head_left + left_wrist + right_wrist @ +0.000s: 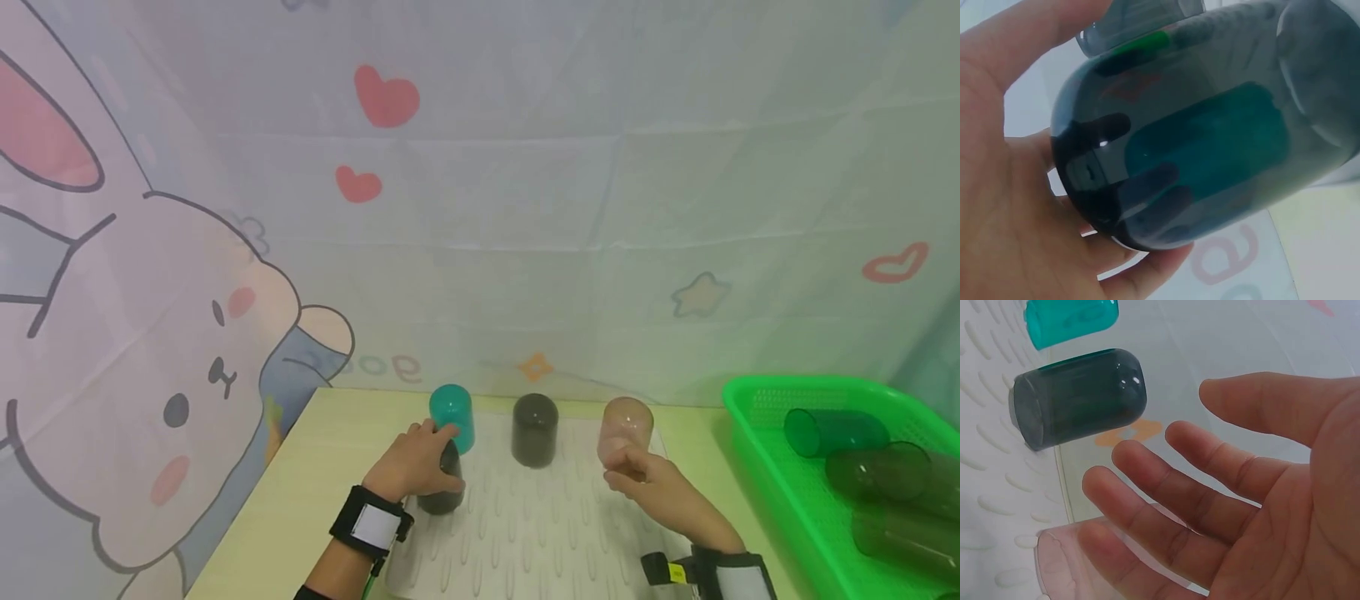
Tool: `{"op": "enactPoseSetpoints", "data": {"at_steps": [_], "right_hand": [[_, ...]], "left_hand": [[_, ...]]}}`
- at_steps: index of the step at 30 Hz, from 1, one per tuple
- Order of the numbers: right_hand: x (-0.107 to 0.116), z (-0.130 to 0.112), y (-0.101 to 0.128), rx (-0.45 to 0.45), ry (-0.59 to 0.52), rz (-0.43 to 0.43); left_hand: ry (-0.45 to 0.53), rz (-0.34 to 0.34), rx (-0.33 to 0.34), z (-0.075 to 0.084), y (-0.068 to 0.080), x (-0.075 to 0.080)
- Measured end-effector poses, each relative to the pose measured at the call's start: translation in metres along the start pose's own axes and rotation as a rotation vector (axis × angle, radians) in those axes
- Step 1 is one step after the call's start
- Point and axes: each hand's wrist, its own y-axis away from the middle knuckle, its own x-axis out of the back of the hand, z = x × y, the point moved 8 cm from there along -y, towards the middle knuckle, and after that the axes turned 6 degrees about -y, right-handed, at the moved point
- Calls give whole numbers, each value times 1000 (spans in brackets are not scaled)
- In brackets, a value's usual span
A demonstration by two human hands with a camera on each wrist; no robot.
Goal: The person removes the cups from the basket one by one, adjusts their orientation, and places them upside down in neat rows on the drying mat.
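Note:
My left hand (408, 468) holds an upside-down dark grey cup (442, 503) at the left edge of a white ridged drying mat (525, 542). In the left wrist view, thumb and fingers curve around the rounded end of this grey cup (1222, 187). Behind it stands a teal cup (452, 403), bottom up. Another dark grey cup (535, 432) stands inverted at the middle of the mat's back row. A clear pink cup (628, 419) stands to its right. My right hand (667, 497) hovers just in front of the pink cup, fingers loosely spread, holding nothing.
On the right, a green plastic basket (772, 500) contains several cups lying on their sides, among them a green cup (834, 432). A pale yellow table (277, 500) lies under the mat. Behind it hangs a printed curtain (487, 208).

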Motion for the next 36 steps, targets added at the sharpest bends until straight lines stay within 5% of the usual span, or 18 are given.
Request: {"op": "enactPoseSetpoints", "data": {"at_steps": [8, 15, 20, 25, 32, 36], "right_hand": [[5, -11, 5, 73, 112, 18], [4, -36, 8, 172, 274, -79], [12, -65, 5, 235, 428, -128], [37, -84, 5, 275, 587, -141], [89, -69, 7, 94, 698, -236], [107, -54, 7, 85, 774, -227]], "left_hand": [[-8, 106, -69, 9, 1, 11], [58, 228, -157, 23, 11, 29], [137, 201, -218, 35, 18, 34], [108, 173, -242, 44, 29, 38], [87, 135, -234, 46, 37, 41], [81, 98, -215, 44, 38, 40]]}}
